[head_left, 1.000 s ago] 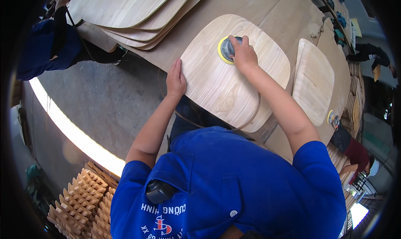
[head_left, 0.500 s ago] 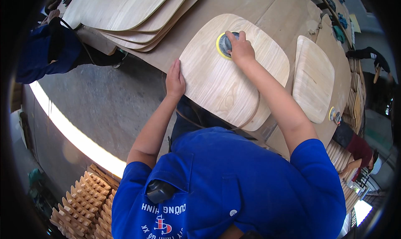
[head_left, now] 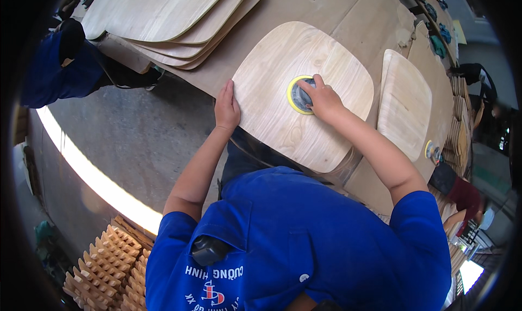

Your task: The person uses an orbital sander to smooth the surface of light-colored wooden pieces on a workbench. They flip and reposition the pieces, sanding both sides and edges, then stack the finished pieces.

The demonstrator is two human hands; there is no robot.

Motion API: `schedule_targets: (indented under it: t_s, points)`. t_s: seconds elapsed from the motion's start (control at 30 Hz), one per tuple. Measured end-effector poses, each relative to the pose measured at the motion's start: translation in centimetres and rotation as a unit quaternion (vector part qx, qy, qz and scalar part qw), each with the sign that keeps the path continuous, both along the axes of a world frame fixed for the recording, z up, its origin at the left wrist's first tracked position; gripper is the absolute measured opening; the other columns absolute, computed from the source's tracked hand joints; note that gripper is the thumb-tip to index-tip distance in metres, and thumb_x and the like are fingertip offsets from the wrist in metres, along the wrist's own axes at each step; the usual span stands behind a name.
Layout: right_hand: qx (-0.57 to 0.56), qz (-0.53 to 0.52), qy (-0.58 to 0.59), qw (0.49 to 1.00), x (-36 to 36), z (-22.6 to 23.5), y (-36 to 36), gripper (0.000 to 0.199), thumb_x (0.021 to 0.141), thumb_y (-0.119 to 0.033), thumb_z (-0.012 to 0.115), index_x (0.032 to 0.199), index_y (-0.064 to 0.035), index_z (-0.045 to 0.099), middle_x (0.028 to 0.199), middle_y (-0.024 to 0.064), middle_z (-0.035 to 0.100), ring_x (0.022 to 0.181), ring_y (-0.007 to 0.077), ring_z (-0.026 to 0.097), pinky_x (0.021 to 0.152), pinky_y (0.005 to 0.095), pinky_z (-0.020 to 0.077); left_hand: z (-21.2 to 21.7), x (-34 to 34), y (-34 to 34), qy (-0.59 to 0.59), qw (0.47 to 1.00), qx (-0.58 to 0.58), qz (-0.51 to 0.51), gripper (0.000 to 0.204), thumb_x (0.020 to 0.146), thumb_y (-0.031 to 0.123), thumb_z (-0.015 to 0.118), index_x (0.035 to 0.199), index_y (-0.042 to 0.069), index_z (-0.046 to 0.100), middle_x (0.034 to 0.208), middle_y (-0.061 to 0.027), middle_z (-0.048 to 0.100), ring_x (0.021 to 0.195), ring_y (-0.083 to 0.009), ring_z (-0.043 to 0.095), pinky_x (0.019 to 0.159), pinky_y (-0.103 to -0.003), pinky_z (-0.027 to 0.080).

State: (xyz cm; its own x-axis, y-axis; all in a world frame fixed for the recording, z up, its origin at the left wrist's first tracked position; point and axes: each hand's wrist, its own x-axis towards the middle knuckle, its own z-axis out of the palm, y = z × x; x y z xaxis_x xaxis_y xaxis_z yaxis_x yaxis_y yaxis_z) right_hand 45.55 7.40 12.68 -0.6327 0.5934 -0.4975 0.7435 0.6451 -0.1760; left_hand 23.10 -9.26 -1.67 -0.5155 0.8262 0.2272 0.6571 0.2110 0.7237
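A pale wooden panel (head_left: 272, 58) with rounded corners lies flat at the near edge of the table, over another board that peeks out below its right corner. My left hand (head_left: 227, 109) grips the panel's left edge, its fingers close together. Closed over a round sander (head_left: 295, 96) with a dark body and yellow rim is my right hand (head_left: 324, 100). The sander's disc rests on the panel's face, around the middle. My palm and fingers cover part of its body.
Several similar panels (head_left: 157, 17) are stacked at the upper left of the table (head_left: 331, 7). Two more boards (head_left: 406, 102) lie to the right, near a second sander (head_left: 432, 152). Other people stand at both sides. Slatted wooden parts (head_left: 103, 262) are piled at lower left.
My right hand has drawn the sander toward me, from the panel's far part to about its middle. The panel has shifted slightly; my left hand stays at its edge.
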Motion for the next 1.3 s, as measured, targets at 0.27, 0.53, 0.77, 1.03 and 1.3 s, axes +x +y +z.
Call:
schedule_targets:
  t_s: [0.27, 0.53, 0.77, 1.03, 1.3]
  points:
    - [-0.059, 0.115, 0.031, 0.991, -0.9, 0.5, -3.8, 0.070, 0.071, -0.002, 0.072, 0.132, -0.0259, 0.047, 0.124, 0.0170, 0.042, 0.096, 0.0369, 0.060, 0.083, 0.0435, 0.0532, 0.1, 0.2, 0.0, 0.003, 1.000, -0.001, 0.005, 0.047, 0.087, 0.001, 0.047, 0.134, 0.001, 0.048, 0.131, -0.0220, 0.053, 0.117, -0.0381, 0.053, 0.100, -0.041, 0.043]
    - [-0.031, 0.071, 0.019, 0.997, 0.4, 0.5, -2.0, 0.058, 0.082, -0.006, 0.063, 0.133, -0.0269, 0.047, 0.123, 0.0177, 0.043, 0.094, 0.0386, 0.061, 0.080, 0.0442, 0.0549, -0.1, 0.1, 0.1, 0.013, 1.000, -0.012, 0.005, 0.047, 0.087, 0.001, 0.047, 0.134, 0.001, 0.048, 0.132, -0.0219, 0.053, 0.117, -0.0381, 0.053, 0.099, -0.041, 0.043]
    - [0.002, 0.013, 0.028, 1.000, -2.5, -0.4, 1.5, 0.059, 0.081, -0.007, 0.065, 0.133, -0.0265, 0.046, 0.129, 0.0179, 0.042, 0.099, 0.0398, 0.060, 0.084, 0.0439, 0.0534, -0.2, 0.0, 0.0, 0.018, 1.000, -0.005, -0.003, 0.048, 0.087, 0.002, 0.047, 0.135, 0.001, 0.047, 0.132, -0.0220, 0.053, 0.117, -0.0386, 0.053, 0.099, -0.041, 0.043]
    - [-0.003, -0.008, -0.009, 1.000, -0.4, 0.8, 1.8, 0.062, 0.080, -0.005, 0.067, 0.134, -0.0261, 0.046, 0.131, 0.0169, 0.040, 0.100, 0.0384, 0.060, 0.086, 0.0428, 0.0533, -0.1, 0.1, 0.0, 0.021, 1.000, -0.015, 0.001, 0.048, 0.087, 0.002, 0.047, 0.135, 0.000, 0.047, 0.133, -0.0223, 0.052, 0.117, -0.0391, 0.053, 0.099, -0.041, 0.043]
    - [0.043, -0.034, 0.020, 0.998, -2.5, -0.4, 4.3, 0.066, 0.079, -0.007, 0.070, 0.136, -0.0274, 0.044, 0.131, 0.0154, 0.040, 0.100, 0.0371, 0.060, 0.086, 0.0429, 0.0537, 0.2, -0.2, 0.0, 0.025, 0.999, -0.015, -0.028, 0.050, 0.087, 0.005, 0.050, 0.136, 0.000, 0.045, 0.137, -0.0223, 0.048, 0.122, -0.0392, 0.049, 0.102, -0.043, 0.041]
